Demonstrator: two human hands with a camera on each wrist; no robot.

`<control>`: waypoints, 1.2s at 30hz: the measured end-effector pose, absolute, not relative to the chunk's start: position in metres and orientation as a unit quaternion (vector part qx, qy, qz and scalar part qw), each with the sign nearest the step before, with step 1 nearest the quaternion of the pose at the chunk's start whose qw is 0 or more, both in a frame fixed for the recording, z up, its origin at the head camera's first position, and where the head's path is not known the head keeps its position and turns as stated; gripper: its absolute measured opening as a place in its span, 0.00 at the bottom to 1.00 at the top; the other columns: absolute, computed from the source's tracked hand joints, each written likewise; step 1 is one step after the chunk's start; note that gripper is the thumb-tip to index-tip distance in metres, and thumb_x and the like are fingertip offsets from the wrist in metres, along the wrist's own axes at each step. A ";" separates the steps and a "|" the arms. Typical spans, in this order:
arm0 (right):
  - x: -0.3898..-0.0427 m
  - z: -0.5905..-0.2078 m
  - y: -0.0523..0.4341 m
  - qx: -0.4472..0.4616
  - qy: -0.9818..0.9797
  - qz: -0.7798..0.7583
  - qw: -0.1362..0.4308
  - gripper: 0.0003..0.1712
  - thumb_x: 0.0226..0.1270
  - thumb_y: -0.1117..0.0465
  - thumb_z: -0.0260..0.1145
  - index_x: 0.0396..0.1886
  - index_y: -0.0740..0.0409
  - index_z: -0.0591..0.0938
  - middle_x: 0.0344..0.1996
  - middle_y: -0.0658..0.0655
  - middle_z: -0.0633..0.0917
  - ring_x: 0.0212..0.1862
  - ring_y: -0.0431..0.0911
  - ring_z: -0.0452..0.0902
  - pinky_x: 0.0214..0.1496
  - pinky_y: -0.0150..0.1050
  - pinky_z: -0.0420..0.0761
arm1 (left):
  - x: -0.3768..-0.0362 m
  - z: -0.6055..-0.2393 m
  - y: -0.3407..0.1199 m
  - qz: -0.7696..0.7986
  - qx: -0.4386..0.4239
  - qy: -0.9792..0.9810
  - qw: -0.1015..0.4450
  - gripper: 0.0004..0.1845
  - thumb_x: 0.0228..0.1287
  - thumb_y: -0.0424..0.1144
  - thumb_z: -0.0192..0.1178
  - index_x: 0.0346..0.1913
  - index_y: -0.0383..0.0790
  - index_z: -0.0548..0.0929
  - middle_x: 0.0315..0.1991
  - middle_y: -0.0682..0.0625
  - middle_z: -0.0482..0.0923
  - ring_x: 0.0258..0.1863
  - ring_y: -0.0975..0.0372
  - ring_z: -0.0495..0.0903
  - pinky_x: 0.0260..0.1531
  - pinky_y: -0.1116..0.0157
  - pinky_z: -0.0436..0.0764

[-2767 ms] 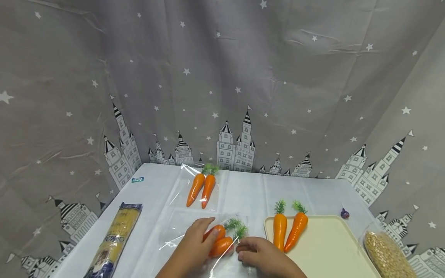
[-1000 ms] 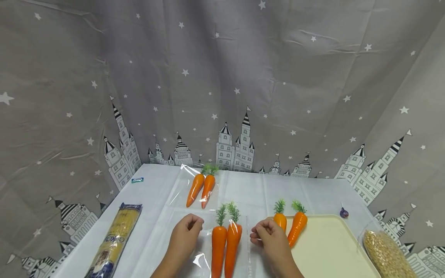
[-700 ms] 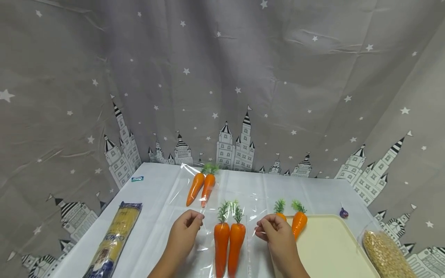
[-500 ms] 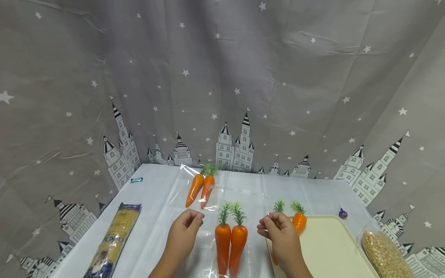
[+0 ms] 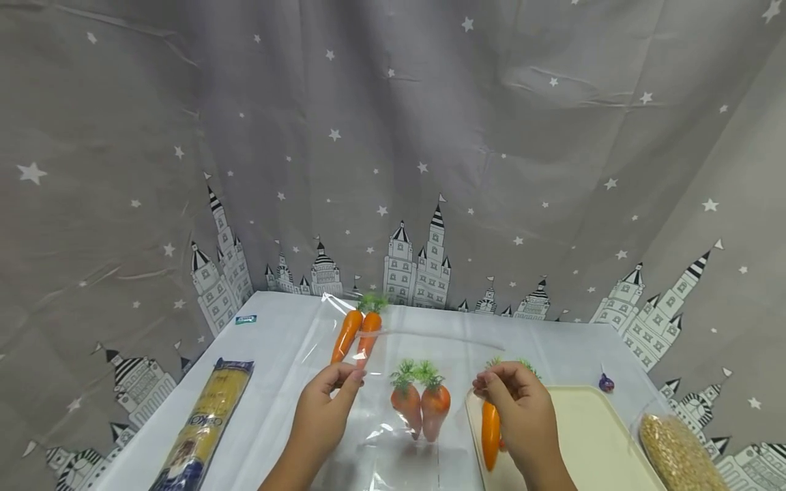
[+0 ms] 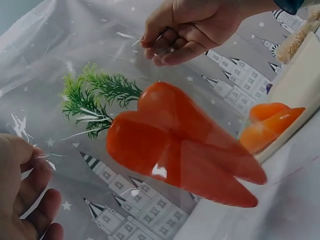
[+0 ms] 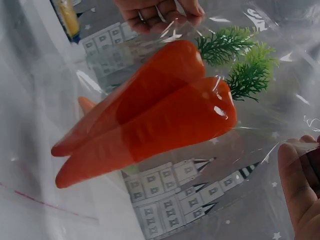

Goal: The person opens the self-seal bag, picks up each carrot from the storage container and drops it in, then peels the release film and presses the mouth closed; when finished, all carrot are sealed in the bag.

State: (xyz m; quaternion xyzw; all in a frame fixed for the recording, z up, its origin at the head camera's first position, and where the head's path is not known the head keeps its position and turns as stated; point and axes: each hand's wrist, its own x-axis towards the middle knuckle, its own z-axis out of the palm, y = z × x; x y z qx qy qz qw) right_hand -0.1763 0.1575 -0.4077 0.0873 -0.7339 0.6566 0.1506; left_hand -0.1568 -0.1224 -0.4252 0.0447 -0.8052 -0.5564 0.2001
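At the near left of the white table (image 5: 546, 341) a pasta pack (image 5: 202, 426) lies aslant, with a small green packet (image 5: 245, 319) past it toward the far left corner. Right of that, the clear far bag (image 5: 316, 337) lies with two far carrots (image 5: 347, 335) in it, leaves pointing far. Nearer, the left hand (image 5: 322, 409) is narrow, pinching the film of the held bag (image 5: 439, 335). This clear bag is stretched between both hands, two held carrots (image 5: 435, 404) inside, side by side, tilted, leaves at the far end, lower parts paler through the film; I cannot tell if its lower end touches the table. The right hand (image 5: 525, 412) is narrow too, pinching the other side. Partly hidden by it, two tray carrots (image 5: 490, 436) lie at the left of the cream tray (image 5: 589, 436). A small purple thing (image 5: 606, 383) sits just beyond the tray, and the grain bag (image 5: 681, 457) is at the near right. A grey curtain (image 5: 491, 170) with stars and castles hangs at the far side
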 end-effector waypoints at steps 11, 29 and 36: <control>-0.184 -0.408 0.162 0.057 -0.757 0.641 0.115 0.03 0.75 0.66 0.68 0.42 0.62 0.83 0.40 0.61 0.87 0.42 0.49 0.87 0.49 0.34 0.88 | -0.163 -0.435 -0.121 -0.572 0.030 -0.793 0.205 0.05 0.74 0.45 0.66 0.39 0.51 0.88 0.39 0.57 0.87 0.43 0.65 0.83 0.47 0.67 0.82; -0.182 -0.408 0.169 0.107 -0.760 0.632 0.105 0.04 0.76 0.65 0.66 0.41 0.63 0.82 0.39 0.60 0.85 0.41 0.49 0.88 0.49 0.37 0.89 | -0.176 -0.425 -0.117 -0.609 -0.126 -0.763 0.176 0.15 0.81 0.42 0.57 0.64 0.48 0.80 0.57 0.54 0.85 0.60 0.61 0.82 0.62 0.68 0.80; -0.182 -0.407 0.170 0.099 -0.773 0.617 0.110 0.03 0.76 0.66 0.66 0.40 0.60 0.83 0.38 0.58 0.86 0.41 0.48 0.87 0.48 0.35 0.88 | -0.182 -0.409 -0.112 -0.634 -0.115 -0.721 0.253 0.09 0.79 0.40 0.60 0.52 0.39 0.84 0.49 0.50 0.88 0.54 0.63 0.86 0.59 0.72 0.81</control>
